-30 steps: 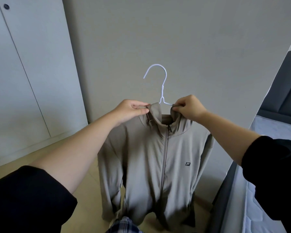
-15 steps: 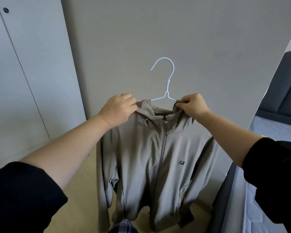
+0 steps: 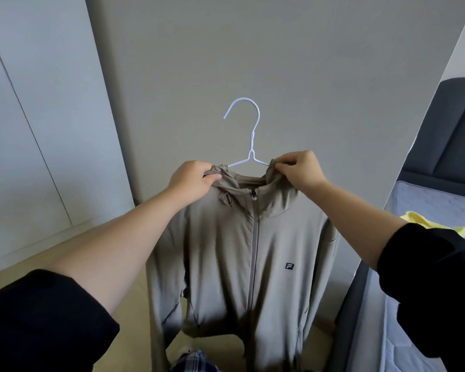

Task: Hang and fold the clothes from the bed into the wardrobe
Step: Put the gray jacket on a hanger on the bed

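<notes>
Head view only. Left hand point(image 3: 191, 181) clenched on one side of the collar of the grey zip jacket point(image 3: 253, 251), right hand point(image 3: 298, 171) pinching the other side. Held up in mid-air on the white wire hanger point(image 3: 249, 135), between wardrobe door point(image 3: 24, 130) and bed point(image 3: 427, 205). Risk: sliding off one hanger arm on loosening either grip, likely from collar fabric bunched unevenly over thin wire.

jacket point(image 3: 226, 264) taupe, navy logo | hanger point(image 3: 249, 146) white | cloth point(image 3: 419, 220) yellow
</notes>
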The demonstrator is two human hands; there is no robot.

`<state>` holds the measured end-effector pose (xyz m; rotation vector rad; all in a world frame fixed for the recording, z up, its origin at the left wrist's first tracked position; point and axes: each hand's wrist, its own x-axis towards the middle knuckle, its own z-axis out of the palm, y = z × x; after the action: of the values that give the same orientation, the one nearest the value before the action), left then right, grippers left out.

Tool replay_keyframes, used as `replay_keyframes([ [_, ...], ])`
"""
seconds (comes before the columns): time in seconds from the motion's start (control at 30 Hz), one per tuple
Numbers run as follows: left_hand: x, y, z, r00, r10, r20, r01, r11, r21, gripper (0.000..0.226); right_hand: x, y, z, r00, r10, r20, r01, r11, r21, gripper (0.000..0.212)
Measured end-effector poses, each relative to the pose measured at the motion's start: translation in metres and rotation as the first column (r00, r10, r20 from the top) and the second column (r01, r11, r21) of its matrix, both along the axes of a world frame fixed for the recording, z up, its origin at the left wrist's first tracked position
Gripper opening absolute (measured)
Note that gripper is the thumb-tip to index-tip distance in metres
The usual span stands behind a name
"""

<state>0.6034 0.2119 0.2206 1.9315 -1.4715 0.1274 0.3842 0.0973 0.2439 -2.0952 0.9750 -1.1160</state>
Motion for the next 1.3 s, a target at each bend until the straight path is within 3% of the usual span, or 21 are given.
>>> replay_keyframes([
  [0.07, -0.004, 0.001, -0.004, 0.999, 0.048, 0.01, -0.047, 0.998, -0.04, 0.037, -0.002, -0.001, 0.004, 0.981, -0.184, 0.061, 0.188, 0.98, -0.062, 0.021],
  [0.13, -0.007, 0.001, -0.008, 0.997, 0.074, 0.034, -0.072, 0.996, -0.056, 0.035, -0.005, -0.004, 0.013, 0.94, -0.34, 0.041, 0.341, 0.94, -0.027, 0.029],
  [0.23, -0.012, 0.001, -0.011, 0.995, 0.083, 0.061, -0.078, 0.994, -0.077, 0.027, -0.008, 0.002, 0.02, 0.919, -0.229, -0.322, 0.287, 0.946, 0.147, 0.057],
  [0.3, -0.014, -0.001, -0.012, 0.994, 0.077, 0.072, -0.07, 0.994, -0.089, 0.027, -0.005, 0.006, 0.018, 0.898, -0.145, -0.415, 0.246, 0.948, 0.202, 0.052],
  [0.37, -0.016, -0.001, -0.015, 0.994, 0.078, 0.082, -0.071, 0.994, -0.081, 0.028, 0.0, 0.008, 0.016, 0.961, -0.118, -0.25, 0.196, 0.929, 0.315, 0.031],
  [0.43, -0.016, -0.001, -0.018, 0.993, 0.094, 0.076, -0.088, 0.994, -0.071, 0.033, 0.004, 0.007, 0.018, 0.988, -0.109, 0.109, 0.026, 0.815, 0.579, 0.02],
  [0.5, -0.014, -0.001, -0.02, 0.99, 0.123, 0.062, -0.119, 0.99, -0.074, 0.039, 0.002, 0.004, 0.02, 0.893, -0.175, 0.415, -0.203, 0.666, 0.718, 0.019],
  [0.57, -0.011, 0.0, -0.018, 0.986, 0.163, 0.034, -0.16, 0.984, -0.085, 0.039, -0.001, 0.0, 0.016, 0.745, -0.292, 0.6, -0.353, 0.591, 0.725, 0.017],
  [0.63, -0.01, -0.001, -0.016, 0.981, 0.194, -0.008, -0.194, 0.976, -0.104, 0.045, -0.004, -0.002, 0.005, 0.682, -0.361, 0.636, -0.394, 0.551, 0.736, 0.018],
  [0.77, -0.014, -0.002, -0.014, 0.982, 0.19, -0.004, -0.189, 0.977, -0.102, 0.047, -0.006, -0.003, -0.008, 0.784, -0.29, 0.549, -0.362, 0.504, 0.784, 0.018],
  [0.83, -0.017, -0.003, -0.014, 0.983, 0.177, 0.037, -0.173, 0.981, -0.091, 0.044, -0.005, -0.002, 0.0, 0.843, -0.225, 0.489, -0.319, 0.522, 0.791, 0.019],
  [0.9, -0.019, -0.003, -0.013, 0.983, 0.172, 0.065, -0.165, 0.982, -0.094, 0.047, -0.004, -0.003, 0.009, 0.872, -0.18, 0.455, -0.265, 0.608, 0.749, 0.025],
  [0.97, -0.019, -0.003, -0.012, 0.983, 0.167, 0.078, -0.159, 0.982, -0.102, 0.048, -0.005, -0.007, 0.015, 0.825, -0.22, 0.521, -0.2, 0.747, 0.633, 0.026],
  [1.03, -0.017, -0.001, -0.01, 0.983, 0.169, 0.067, -0.16, 0.98, -0.121, 0.049, -0.01, -0.013, 0.014, 0.773, -0.281, 0.57, -0.106, 0.827, 0.552, 0.027],
  [1.2, -0.01, 0.002, -0.008, 0.98, 0.199, 0.028, -0.192, 0.971, -0.145, 0.05, -0.025, -0.024, 0.001, 0.945, -0.216, 0.247, 0.028, 0.803, 0.596, 0.025],
  [1.23, -0.009, 0.003, -0.009, 0.98, 0.199, 0.029, -0.193, 0.971, -0.143, 0.05, -0.025, -0.026, 0.002, 0.968, -0.206, 0.142, 0.112, 0.864, 0.491, 0.028],
  [1.3, -0.009, 0.003, -0.009, 0.983, 0.183, 0.025, -0.177, 0.973, -0.145, 0.05, -0.023, -0.028, 0.005, 0.97, -0.222, -0.095, 0.229, 0.971, 0.069, 0.042],
])
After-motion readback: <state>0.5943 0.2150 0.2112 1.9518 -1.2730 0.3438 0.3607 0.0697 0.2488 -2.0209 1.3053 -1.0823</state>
